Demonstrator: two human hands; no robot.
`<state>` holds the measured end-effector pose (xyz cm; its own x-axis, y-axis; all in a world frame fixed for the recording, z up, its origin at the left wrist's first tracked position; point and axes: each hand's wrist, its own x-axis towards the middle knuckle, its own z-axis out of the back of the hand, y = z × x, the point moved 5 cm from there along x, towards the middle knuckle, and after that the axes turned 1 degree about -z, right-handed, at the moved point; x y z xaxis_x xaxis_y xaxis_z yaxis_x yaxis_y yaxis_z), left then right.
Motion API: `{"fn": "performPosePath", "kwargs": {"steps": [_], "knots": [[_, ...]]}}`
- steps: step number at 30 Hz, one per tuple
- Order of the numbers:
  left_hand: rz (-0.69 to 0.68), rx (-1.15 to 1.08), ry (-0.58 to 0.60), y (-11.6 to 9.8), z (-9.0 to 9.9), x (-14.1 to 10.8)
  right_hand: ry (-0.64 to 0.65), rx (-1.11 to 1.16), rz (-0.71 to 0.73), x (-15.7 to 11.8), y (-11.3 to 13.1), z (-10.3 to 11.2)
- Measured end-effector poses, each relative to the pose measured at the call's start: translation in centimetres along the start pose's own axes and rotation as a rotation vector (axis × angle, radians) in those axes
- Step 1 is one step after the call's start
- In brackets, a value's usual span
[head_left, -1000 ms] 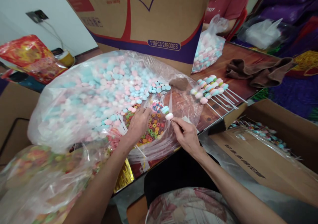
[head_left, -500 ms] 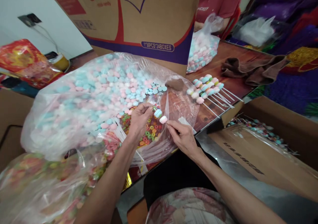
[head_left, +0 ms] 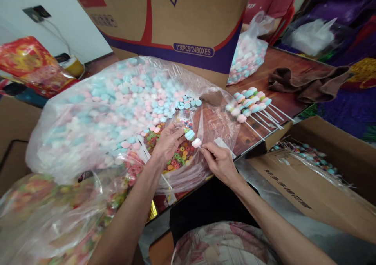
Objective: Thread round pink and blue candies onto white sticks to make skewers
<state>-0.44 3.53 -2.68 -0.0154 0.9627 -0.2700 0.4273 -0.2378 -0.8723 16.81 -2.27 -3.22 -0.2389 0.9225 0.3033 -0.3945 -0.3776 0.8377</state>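
Both hands work at the candy skewer point(head_left: 189, 135) between my fingertips: my right hand point(head_left: 220, 163) pinches it just below the pale marshmallow point(head_left: 196, 143), my left hand point(head_left: 168, 143) grips the green ring point(head_left: 186, 130) at its far end, and I'd best hold it steady, easing the ring straight down.

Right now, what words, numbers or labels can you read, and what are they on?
"1*30PCS*24BOXES": big box.
"candy": big box; the word before it is blurred.
"KEY": red shirt.
"好多多": open box; following characters blurred.
Unreadable: big box's cut-off top lettering, red bag's print.
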Motion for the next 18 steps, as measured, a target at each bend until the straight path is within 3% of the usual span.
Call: {"fn": "performPosePath", "kwargs": {"steps": [12, 18], "knots": [[-0.109, 0.088, -0.121, -0.6, 1.1, -0.4, 0.007, -0.015, -0.052, 0.1, -0.3, -0.2], [0.004, 0.016, -0.092, 0.1, 0.4, -0.3, -0.033, -0.007, 0.014, -0.2, 0.2, 0.1]]}}
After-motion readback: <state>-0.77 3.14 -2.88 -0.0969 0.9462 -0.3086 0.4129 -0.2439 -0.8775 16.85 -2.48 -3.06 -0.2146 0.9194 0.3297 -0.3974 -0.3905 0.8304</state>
